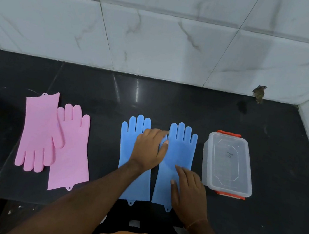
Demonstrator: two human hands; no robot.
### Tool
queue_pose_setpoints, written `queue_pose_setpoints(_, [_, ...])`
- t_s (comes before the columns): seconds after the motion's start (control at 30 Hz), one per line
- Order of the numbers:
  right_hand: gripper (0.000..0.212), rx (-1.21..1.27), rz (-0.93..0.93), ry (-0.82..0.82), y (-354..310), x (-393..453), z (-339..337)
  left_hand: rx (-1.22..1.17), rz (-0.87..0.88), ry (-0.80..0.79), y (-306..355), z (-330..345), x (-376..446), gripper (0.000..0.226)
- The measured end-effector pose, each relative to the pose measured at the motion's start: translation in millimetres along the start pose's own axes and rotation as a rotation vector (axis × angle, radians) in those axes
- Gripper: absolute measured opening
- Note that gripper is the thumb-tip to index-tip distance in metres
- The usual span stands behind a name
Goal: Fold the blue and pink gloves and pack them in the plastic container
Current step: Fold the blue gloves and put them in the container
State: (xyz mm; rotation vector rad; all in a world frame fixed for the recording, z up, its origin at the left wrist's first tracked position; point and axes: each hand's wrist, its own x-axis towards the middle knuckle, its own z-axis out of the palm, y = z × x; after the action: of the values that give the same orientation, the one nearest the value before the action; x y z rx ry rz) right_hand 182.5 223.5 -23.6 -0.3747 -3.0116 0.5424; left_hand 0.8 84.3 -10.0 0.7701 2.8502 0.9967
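Both hands, left (151, 147) and right (189, 190), grip relaxed flat, press blue gloves (179, 158) beside container (228, 163).

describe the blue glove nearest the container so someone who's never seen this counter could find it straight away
On the black counter, find the clear plastic container with orange clips at the right. The blue glove just left of it lies flat, fingers toward the wall. Unlike its twin, the right hand rests on its cuff.

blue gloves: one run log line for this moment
stage: unfolded | left hand: on blue gloves | right hand: flat on cuff | container: closed
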Motion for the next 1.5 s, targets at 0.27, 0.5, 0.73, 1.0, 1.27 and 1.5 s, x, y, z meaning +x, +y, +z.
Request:
queue_pose_setpoints(0.27, [0.027,0.191,0.382,-0.083,34.0,-31.1,-24.0,-0.203,-0.095,-0.261,69.4,39.0,34.4,0.032])
queue_pose_setpoints(0.5, [0.036,0.333,0.591,-0.231,40.3,-30.6,-29.3,-0.002,-0.240,-0.409,93.7,63.5,61.1,0.036])
queue_pose_setpoints(0.73, [0.023,0.513,0.683,-0.259,37.4,-28.9,-32.3,0.040,-0.262,-0.431,96.8,75.5,69.5,0.046])
queue_pose_setpoints(1.0, [0.013,0.633,0.597,-0.229,29.0,-27.4,-28.0,-0.210,-0.291,-0.311,78.3,62.1,63.1,0.012])
queue_pose_setpoints(1.27, [0.012,0.697,0.267,-0.085,-15.9,-17.1,-26.2,-0.327,-0.339,-0.202,28.7,4.5,61.3,0.009])
queue_pose_setpoints(1.5, [0.014,0.544,-0.027,-0.126,-70.3,3.1,-21.4,-0.371,-0.431,-0.058,-35.3,-54.1,43.3,0.014])
